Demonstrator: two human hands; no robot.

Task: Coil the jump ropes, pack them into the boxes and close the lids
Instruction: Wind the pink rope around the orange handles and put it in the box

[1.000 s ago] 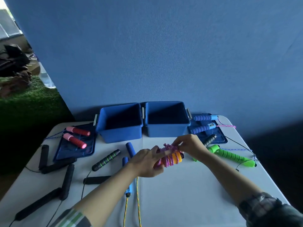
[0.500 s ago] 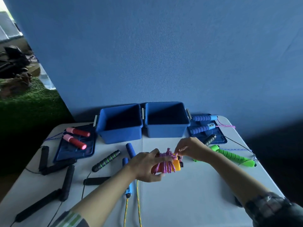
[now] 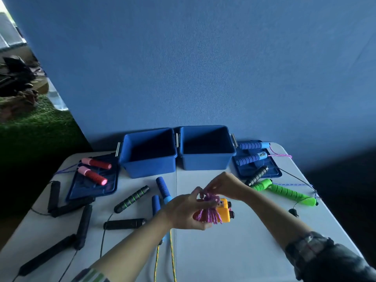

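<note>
The white table (image 3: 234, 251) carries the bulk of what is left. Beyond the fingers stand two blue boxes (image 3: 148, 155), side by side and open, with nothing visible inside, their lids (image 3: 91, 184) lying flat to either side with rope handles resting on them. So nothing is packed and no lid is closed.

Loose ropes lie all around: black handles (image 3: 81, 224) far out past the left hand's fingers, green handles (image 3: 284, 192) beyond the right hand's (I count several sets still uncoiled).

Only one rope is in hand. The left hand (image 3: 183, 212) has its fingers curled round the orange handles (image 3: 222, 210), held together as a bundle, while the right hand (image 3: 225, 186) pinches the pink cord (image 3: 209, 210) just above the wraps already wound on them. By my judgement this first coil is nearly finished, the task barely begun.
</note>
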